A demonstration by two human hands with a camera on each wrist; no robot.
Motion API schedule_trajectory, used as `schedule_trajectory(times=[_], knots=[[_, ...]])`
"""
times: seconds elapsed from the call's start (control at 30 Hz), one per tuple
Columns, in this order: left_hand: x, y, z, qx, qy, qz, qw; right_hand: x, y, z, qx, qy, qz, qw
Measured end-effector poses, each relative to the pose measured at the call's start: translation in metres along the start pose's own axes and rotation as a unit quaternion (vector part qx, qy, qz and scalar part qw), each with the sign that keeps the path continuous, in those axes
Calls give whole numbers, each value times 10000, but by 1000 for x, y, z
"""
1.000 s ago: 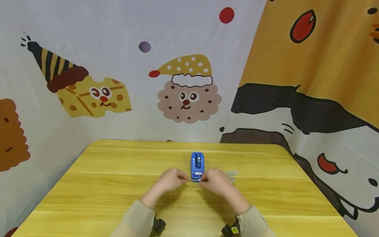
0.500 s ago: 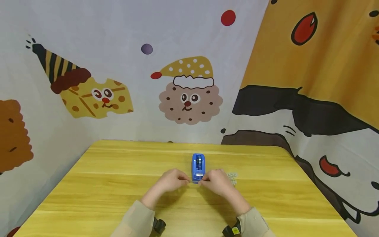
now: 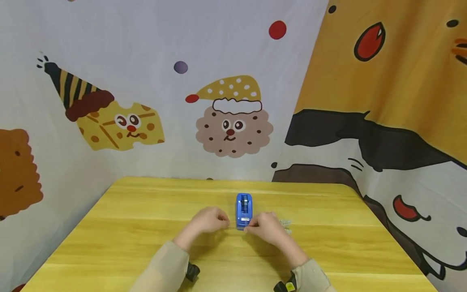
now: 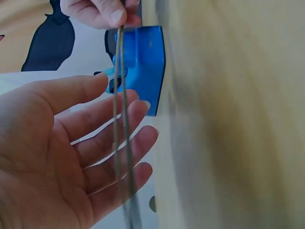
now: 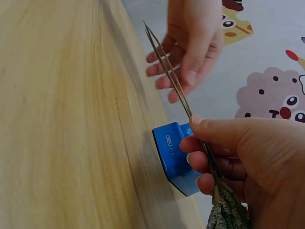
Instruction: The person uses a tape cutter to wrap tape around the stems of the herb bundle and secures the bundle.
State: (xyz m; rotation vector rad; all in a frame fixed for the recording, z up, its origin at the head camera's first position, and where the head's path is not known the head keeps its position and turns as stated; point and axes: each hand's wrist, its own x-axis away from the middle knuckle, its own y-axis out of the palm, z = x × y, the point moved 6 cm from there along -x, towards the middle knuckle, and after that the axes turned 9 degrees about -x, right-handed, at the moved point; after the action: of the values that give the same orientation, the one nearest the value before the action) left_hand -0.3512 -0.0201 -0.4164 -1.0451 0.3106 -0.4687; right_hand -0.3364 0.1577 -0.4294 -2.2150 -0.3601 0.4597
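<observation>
My right hand pinches two thin brownish stems between thumb and fingers, as the right wrist view shows. Their bumpy grey-green heads hang below that palm, like a dried or artificial sprig. The bare stem ends reach toward my left hand, whose fingers are spread and relaxed, thumb apart. In the left wrist view the stems cross in front of these fingers, ungripped. Between and just beyond both hands stands a blue tape dispenser with "deli" printed on its side; the right fingertips overlap its near end in the head view.
The wood-grain table carries the dispenser near its middle. Behind it hangs a cloth backdrop with cartoon prints, meeting the table's far edge. Dark wrist cameras sit by the beige sleeves.
My left fingers have drawn slightly left, away from the right hand, widening the gap between them. The right hand stays nearly in place. The head view has tilted a little upward.
</observation>
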Motion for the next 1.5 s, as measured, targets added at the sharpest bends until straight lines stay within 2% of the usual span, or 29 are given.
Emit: schedule_trajectory(times=[0.1, 0.2, 0.27, 0.43, 0.63, 0.93, 1.23, 1.5], knots=[[-8, -6, -2, 10, -164, 137, 9998, 0, 3, 2, 34, 16, -22, 10000], [-18, -9, -3, 203, -324, 283, 9989, 0, 4, 1, 45, -25, -24, 10000], [-26, -9, -2, 318, -330, 394, 9982, 0, 4, 1, 68, -72, -16, 9999], [-43, -6, -2, 573, -282, 714, 9954, -1, 6, 1, 63, -110, -41, 9999], [-55, 2, -5, 942, -477, 990, 9895, -2, 8, 1, 47, -131, -57, 9999], [-63, 11, -10, 1016, -496, 1120, 9873, 0, 6, 2, -191, -133, -20, 9997], [-65, 11, -9, 1024, -396, 1241, 9862, -1, 7, 8, -447, -4, -87, 9990], [-65, 12, -10, 1116, -477, 1200, 9853, 0, 10, 10, -777, 110, -153, 9968]])
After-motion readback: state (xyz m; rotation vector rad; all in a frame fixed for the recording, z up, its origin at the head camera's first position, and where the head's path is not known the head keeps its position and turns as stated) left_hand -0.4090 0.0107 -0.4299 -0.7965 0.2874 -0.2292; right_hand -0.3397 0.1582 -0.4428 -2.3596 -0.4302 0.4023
